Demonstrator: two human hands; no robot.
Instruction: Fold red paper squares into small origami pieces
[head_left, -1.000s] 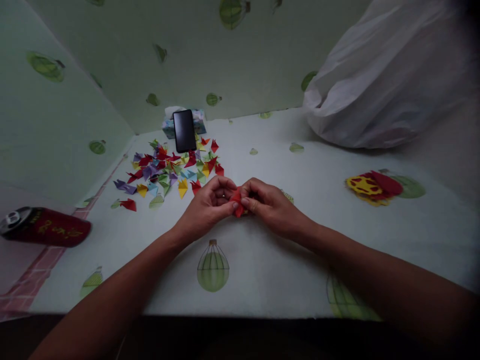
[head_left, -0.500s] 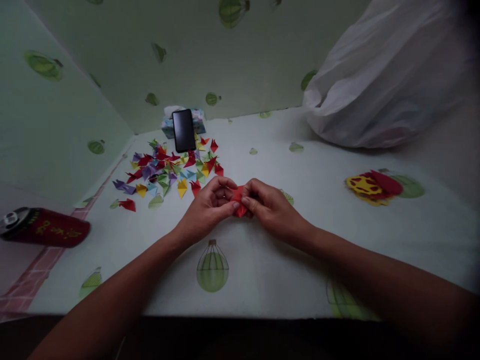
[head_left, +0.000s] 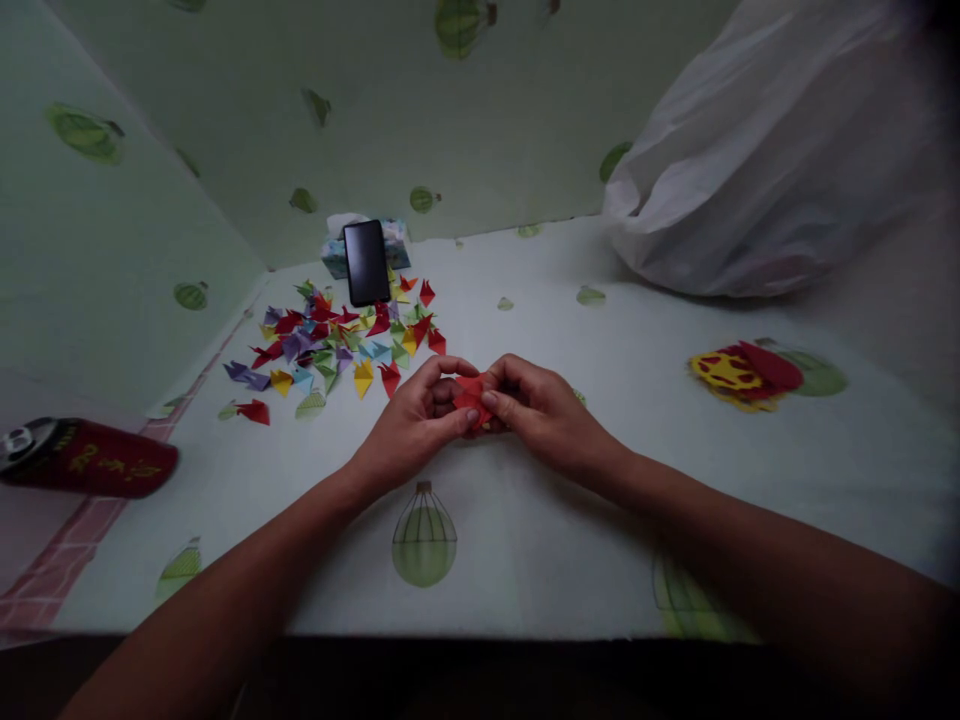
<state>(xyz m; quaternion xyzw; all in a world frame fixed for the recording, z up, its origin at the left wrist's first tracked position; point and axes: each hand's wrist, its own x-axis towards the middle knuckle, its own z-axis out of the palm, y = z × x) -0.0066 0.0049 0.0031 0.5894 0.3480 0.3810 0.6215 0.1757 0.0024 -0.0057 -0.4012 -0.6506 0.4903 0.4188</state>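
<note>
Between my two hands is a piece of folded red paper (head_left: 471, 390), small and partly covered by the fingers. My left hand (head_left: 418, 408) pinches its left side, the thumb along the lower edge. On the other side my right hand (head_left: 531, 405) grips the paper between thumb and bent forefinger. Both hands are just above the table, in the middle of the view. Beyond my left hand lies a spread of small folded paper cranes (head_left: 330, 340) in red, yellow, green, blue and purple.
A black phone (head_left: 366, 262) leans on a tissue box (head_left: 399, 243) behind the cranes. At the left is a red drink can (head_left: 105, 460). Red and yellow paper cut-outs (head_left: 739, 372) lie at the right, below a large white plastic bag (head_left: 742, 170). The tablecloth (head_left: 570, 560) has balloon prints.
The red paper has turned slightly in my fingers and shows a wider, pointed shape to the left. Both hands stay in nearly the same place.
</note>
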